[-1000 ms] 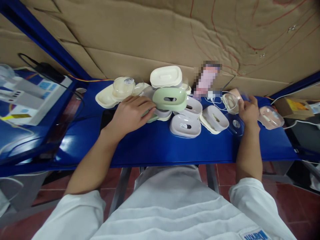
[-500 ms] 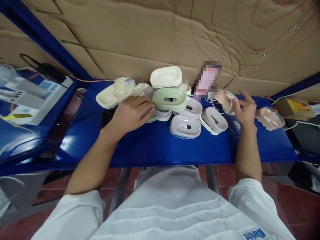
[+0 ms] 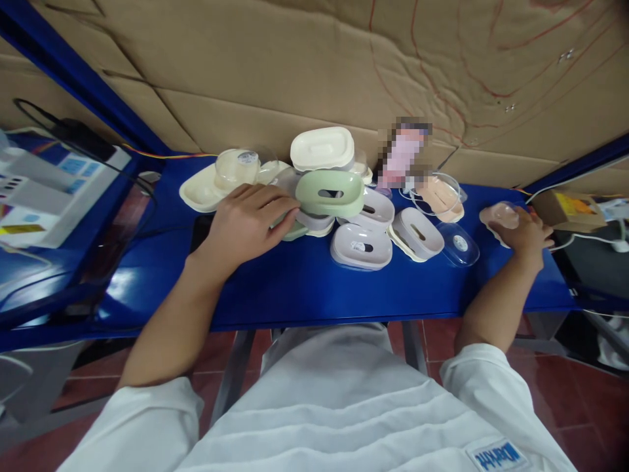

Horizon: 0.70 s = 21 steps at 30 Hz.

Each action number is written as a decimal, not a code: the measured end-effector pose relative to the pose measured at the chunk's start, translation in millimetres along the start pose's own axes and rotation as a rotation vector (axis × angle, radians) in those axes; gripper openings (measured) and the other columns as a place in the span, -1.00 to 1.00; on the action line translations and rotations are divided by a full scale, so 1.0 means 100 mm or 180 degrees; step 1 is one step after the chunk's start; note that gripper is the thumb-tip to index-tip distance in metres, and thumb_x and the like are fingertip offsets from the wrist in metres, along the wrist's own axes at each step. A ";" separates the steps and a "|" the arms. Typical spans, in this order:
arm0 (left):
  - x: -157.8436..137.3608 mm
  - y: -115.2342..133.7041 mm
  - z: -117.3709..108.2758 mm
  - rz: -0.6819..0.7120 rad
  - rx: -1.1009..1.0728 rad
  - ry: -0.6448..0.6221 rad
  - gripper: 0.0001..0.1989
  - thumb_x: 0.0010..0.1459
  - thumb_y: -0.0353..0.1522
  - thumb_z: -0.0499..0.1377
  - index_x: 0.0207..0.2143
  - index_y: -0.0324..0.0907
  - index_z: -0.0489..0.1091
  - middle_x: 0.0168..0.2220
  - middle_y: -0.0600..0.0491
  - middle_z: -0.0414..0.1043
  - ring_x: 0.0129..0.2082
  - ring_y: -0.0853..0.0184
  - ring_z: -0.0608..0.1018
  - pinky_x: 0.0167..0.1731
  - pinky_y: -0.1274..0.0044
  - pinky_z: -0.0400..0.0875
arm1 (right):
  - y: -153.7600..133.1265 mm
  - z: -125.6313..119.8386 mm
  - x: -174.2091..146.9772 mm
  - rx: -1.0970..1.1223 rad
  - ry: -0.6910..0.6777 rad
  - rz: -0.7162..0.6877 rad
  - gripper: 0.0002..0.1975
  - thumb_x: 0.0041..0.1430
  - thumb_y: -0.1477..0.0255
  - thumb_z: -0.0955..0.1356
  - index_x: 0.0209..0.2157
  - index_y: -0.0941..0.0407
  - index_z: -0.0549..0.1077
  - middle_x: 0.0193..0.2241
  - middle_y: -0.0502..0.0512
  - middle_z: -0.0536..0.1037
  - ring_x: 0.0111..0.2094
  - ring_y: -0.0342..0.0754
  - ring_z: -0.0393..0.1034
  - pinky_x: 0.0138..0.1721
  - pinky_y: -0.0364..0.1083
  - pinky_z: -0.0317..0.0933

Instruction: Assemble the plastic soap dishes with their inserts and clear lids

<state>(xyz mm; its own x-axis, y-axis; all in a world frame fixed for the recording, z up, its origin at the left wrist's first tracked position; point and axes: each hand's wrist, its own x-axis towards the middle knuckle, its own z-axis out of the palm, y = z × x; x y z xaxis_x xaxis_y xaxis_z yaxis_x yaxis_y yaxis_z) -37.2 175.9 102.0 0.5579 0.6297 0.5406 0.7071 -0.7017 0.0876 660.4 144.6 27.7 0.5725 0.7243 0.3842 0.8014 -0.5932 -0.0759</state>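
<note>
My left hand (image 3: pixel 253 223) rests palm down at the left of the pile, fingers loosely bent and thumb apart. Beside its fingertips lies a green oval plastic tray (image 3: pixel 330 208) with a slot, stacked on other parts. At the far right, my right hand (image 3: pixel 528 233) is closed over the right side of a pink plastic tray (image 3: pixel 491 216), which it partly hides. Left of that hand, a clear oval lid (image 3: pixel 459 244) with a round sticker lies on the blue table. Farther back, a peach slotted tray (image 3: pixel 439 196) sits under a tilted clear cover.
Cream trays (image 3: pixel 196 193) stand at the back left, and a cream oval lid (image 3: pixel 322 149) tops a stack. Pale lilac slotted trays (image 3: pixel 361 255) lie mid-table. A blurred phone-like object (image 3: pixel 403 154) leans against the cardboard wall (image 3: pixel 236 78). A small box (image 3: pixel 572 210) and cables are at right.
My right hand has left the peach tray and moved right onto the pink tray, which has shifted slightly left. The left hand stays in place. The view has shifted slightly.
</note>
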 end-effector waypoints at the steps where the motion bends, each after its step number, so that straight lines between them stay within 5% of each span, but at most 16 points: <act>1: 0.00 0.00 0.00 -0.0007 -0.0026 -0.0007 -0.74 0.51 -0.25 0.11 -0.06 -0.03 0.61 -0.06 -0.04 0.69 -0.08 0.08 0.71 -0.04 0.23 0.55 | -0.11 -0.04 -0.02 0.0045 -0.0150 0.0057 -0.16 0.10 -0.16 0.47 0.34 -0.08 0.50 0.35 0.48 0.43 0.31 0.59 0.25 0.18 0.67 0.09; 7: 0.00 -0.02 0.02 0.0008 -0.0002 0.0004 -0.73 0.51 -0.24 0.11 -0.07 -0.06 0.62 -0.08 -0.06 0.70 -0.09 0.08 0.71 -0.05 0.24 0.56 | -0.70 -0.17 -0.10 0.0528 -0.0255 -0.0201 -0.25 0.23 -0.05 0.45 0.33 0.04 0.53 0.23 0.47 0.55 0.27 0.49 0.35 0.29 0.55 0.12; 14: 0.00 0.00 -0.01 0.0004 0.0018 -0.0019 -0.73 0.51 -0.24 0.10 -0.07 -0.03 0.61 -0.07 -0.04 0.70 -0.09 0.08 0.71 -0.04 0.23 0.56 | -0.77 -0.12 -0.06 0.0896 -0.0011 -0.0583 -0.45 0.29 0.40 0.33 0.28 0.24 0.44 0.22 0.48 0.48 0.29 0.21 0.35 0.35 0.20 0.26; 18: 0.00 0.01 -0.01 -0.0035 -0.0098 -0.0069 -0.74 0.51 -0.25 0.11 -0.05 -0.02 0.62 -0.07 -0.05 0.69 -0.07 0.06 0.71 -0.03 0.21 0.57 | -0.73 -0.09 -0.10 0.0939 -0.0125 -0.0799 -0.62 0.37 0.32 0.37 0.14 0.15 0.56 0.31 0.44 0.36 0.41 0.18 0.23 0.40 0.17 0.22; 21: 0.00 0.00 -0.01 -0.0039 -0.0081 -0.0090 -0.74 0.51 -0.24 0.11 -0.05 0.00 0.61 -0.07 -0.03 0.69 -0.07 0.07 0.71 -0.03 0.21 0.58 | -0.68 -0.05 -0.11 0.0659 -0.0231 -0.0919 -0.52 0.29 0.17 0.48 0.17 0.08 0.59 0.45 0.37 0.22 0.46 0.22 0.20 0.37 0.16 0.29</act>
<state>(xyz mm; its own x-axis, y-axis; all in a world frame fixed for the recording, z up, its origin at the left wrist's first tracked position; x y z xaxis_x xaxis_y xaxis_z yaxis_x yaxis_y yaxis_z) -37.5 175.1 102.6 0.5616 0.6471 0.5157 0.7028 -0.7019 0.1155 598.2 175.2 32.9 0.3224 0.8790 0.3513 0.9456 -0.2824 -0.1613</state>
